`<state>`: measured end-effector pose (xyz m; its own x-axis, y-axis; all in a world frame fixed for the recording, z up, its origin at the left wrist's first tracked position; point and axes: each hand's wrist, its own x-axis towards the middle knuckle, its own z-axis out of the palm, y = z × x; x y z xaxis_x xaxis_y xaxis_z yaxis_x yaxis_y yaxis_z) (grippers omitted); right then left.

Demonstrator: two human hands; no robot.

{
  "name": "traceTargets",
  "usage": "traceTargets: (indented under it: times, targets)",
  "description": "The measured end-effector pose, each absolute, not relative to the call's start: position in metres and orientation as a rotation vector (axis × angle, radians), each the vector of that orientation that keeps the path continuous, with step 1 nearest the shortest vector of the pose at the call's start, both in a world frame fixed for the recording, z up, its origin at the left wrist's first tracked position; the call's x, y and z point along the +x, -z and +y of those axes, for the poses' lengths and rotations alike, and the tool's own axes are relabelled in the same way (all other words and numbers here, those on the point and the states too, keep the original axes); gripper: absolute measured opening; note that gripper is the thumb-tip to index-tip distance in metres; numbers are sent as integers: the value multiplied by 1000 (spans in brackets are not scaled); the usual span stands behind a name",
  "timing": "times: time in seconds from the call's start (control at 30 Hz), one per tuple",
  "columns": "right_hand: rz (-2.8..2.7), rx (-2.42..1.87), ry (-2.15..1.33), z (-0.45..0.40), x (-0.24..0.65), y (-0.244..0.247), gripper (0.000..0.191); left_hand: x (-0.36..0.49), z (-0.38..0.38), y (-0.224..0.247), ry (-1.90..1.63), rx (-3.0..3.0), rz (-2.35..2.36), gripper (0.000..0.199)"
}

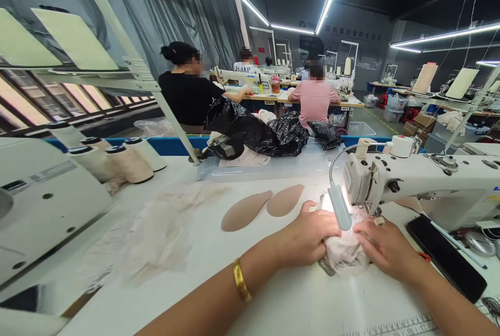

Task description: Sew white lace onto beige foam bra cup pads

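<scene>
Under the needle end of a white sewing machine (425, 177) lies a bunched piece of pale, thin fabric (347, 253). My left hand (307, 234) is closed on the fabric's left side, with its fingers partly hidden in the folds and behind the lamp. On the other side, my right hand (385, 245) grips the cloth close to the presser foot, its fingers bent together. A small grey lamp (339, 208) on a bendy neck lights the spot and covers part of the fabric. Two beige, teardrop-shaped pads (244, 212) rest on the table left of my left hand.
Sheer pale fabric (162, 237) spreads over the table's left part. Thread cones (130, 161) stand behind it. A black phone (447, 258) lies right of my right hand. Black plastic bags (269, 135) sit beyond the table, where co-workers (314, 96) are seated at other machines.
</scene>
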<state>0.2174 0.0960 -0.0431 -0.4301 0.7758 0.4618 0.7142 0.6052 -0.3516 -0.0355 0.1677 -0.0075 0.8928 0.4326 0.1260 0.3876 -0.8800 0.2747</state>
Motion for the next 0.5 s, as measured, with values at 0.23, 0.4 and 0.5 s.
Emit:
traceTargets:
  times: [0.23, 0.4, 0.5]
  targets:
    - [-2414, -1097, -173, 99, 210, 52, 13, -23, 141, -1, -25, 2830, 1038, 18]
    - [-2389, -1219, 77, 103, 217, 52, 25, -32, 139, -7, -49, 2769, 884, 28]
    - [-2344, -1314, 128, 103, 220, 49, 29, -35, 145, 0, -138, 2758, 826, 5]
